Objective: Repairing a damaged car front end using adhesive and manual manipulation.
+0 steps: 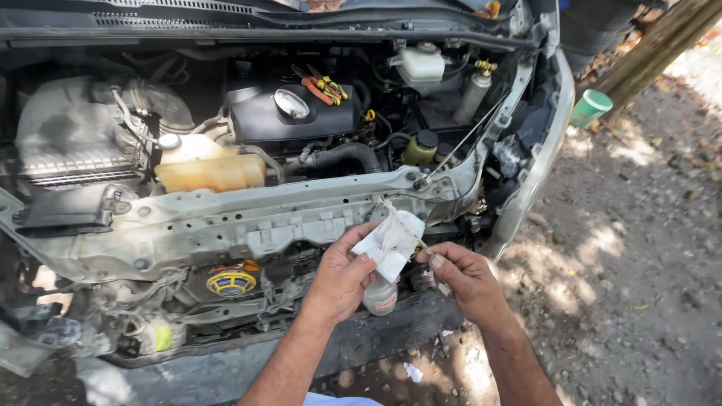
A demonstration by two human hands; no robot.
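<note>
I look into a car's open engine bay with the front bumper off. My left hand (342, 274) pinches a white paper or cloth scrap (391, 240) in front of the grey front crossmember (248, 214). A small pale bottle (380, 295) shows below that hand; whether the hand grips it I cannot tell. My right hand (466, 278) pinches a thin metal rod, like a dipstick (398, 218), which passes through the white scrap and rises toward the crossmember.
A yellowish coolant tank (207, 167), a black engine cover (293, 116), red and yellow tools (325, 89) and a white reservoir (421, 64) fill the bay. A thin hood prop rod (462, 139) slants up. A green cup (590, 107) lies on dirt ground at right.
</note>
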